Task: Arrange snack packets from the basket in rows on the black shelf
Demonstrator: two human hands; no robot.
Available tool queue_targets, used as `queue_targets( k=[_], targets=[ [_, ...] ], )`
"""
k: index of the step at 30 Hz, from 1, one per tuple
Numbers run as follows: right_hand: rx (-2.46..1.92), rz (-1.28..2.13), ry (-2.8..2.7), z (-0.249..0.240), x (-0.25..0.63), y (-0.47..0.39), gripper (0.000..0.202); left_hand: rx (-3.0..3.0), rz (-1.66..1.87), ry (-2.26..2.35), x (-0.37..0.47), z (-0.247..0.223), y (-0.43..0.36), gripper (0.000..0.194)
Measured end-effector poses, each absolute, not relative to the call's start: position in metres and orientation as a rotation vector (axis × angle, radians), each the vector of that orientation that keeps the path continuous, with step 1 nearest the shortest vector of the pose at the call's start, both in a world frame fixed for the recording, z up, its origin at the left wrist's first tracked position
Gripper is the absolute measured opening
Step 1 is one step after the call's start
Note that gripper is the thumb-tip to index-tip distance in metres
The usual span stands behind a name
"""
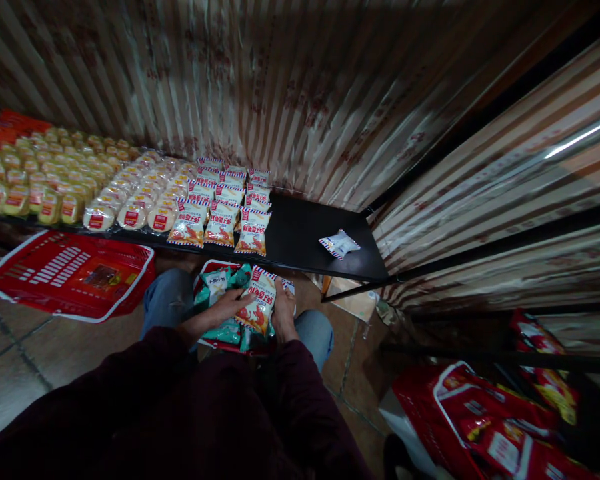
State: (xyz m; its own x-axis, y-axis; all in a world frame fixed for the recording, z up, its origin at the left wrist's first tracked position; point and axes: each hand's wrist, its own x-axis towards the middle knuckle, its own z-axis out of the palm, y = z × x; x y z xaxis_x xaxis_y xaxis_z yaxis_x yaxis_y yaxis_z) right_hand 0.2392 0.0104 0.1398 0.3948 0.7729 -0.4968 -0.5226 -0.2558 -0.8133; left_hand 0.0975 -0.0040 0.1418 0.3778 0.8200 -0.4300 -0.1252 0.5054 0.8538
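A white and orange snack bag (pixel 259 303) with a striped edge is between my hands, above a red basket (pixel 211 267) of green snack bags (pixel 229 331). My right hand (pixel 283 309) is closed around its right side. On its left side lie the fingers of my left hand (pixel 230 305), closed on the edge. Another white bag shows partly behind my right hand. Just beyond, rows of matching snack bags (pixel 253 230) stand on a black shelf (pixel 300 230). One white bag (pixel 339 244) lies apart towards the shelf's right end.
Round wrapped cakes (pixel 130 210) and yellow wrapped packs (pixel 50 193) fill the shelf's left part. A red basket (pixel 135 293) with a white rim sits on the floor at left. Red packages (pixel 500 420) are at lower right. Black metal bars (pixel 460 257) run along the right.
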Motion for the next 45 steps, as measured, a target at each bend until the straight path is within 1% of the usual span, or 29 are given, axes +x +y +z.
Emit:
queue_targets(
  k=[7, 9, 13, 15, 17, 22, 26, 31, 34, 36, 40, 45],
  targets=[
    [-1.402, 1.200, -0.268, 0.156, 0.240, 0.013, 0.036, 0.782, 0.837, 1.091, 0.103, 0.150, -0.002, 0.044],
    [-1.343, 1.283, -0.365, 0.163, 0.239, 0.011, 0.038, 0.675, 0.904, 1.074, 0.103, 0.150, -0.003, 0.046],
    [-1.152, 1.558, -0.521, 0.170, 0.225, 0.000, 0.049, 0.501, 1.038, 1.037, 0.105, 0.148, -0.006, 0.052],
    [-1.124, 1.577, -0.551, 0.170, 0.217, -0.007, 0.054, 0.468, 1.048, 1.032, 0.105, 0.146, -0.006, 0.055],
    [-1.111, 1.541, -0.573, 0.168, 0.212, -0.013, 0.054, 0.470, 1.085, 1.046, 0.105, 0.143, -0.006, 0.057],
    [-1.083, 1.585, -0.607, 0.168, 0.210, -0.024, 0.058, 0.583, 1.181, 1.139, 0.101, 0.138, -0.007, 0.052],
    [-1.115, 1.438, -0.679, 0.165, 0.205, -0.027, 0.059, 0.735, 1.188, 1.208, 0.100, 0.138, -0.008, 0.045],
    [-1.254, 1.257, -0.826, 0.156, 0.200, -0.025, 0.059, 0.843, 1.310, 1.403, 0.099, 0.135, -0.005, 0.040],
    [-1.344, 1.180, -0.956, 0.154, 0.198, -0.025, 0.062, 0.952, 1.315, 1.423, 0.098, 0.135, -0.002, 0.024],
    [-1.398, 1.124, -1.052, 0.154, 0.197, -0.026, 0.063, 0.965, 1.300, 1.394, 0.097, 0.139, -0.003, 0.018],
    [-1.484, 0.993, -1.257, 0.150, 0.194, -0.030, 0.065, 0.903, 1.237, 1.342, 0.097, 0.151, -0.010, 0.023],
    [-1.537, 0.807, -1.462, 0.140, 0.190, -0.035, 0.063, 0.896, 1.189, 1.362, 0.094, 0.161, -0.017, 0.025]
  ],
)
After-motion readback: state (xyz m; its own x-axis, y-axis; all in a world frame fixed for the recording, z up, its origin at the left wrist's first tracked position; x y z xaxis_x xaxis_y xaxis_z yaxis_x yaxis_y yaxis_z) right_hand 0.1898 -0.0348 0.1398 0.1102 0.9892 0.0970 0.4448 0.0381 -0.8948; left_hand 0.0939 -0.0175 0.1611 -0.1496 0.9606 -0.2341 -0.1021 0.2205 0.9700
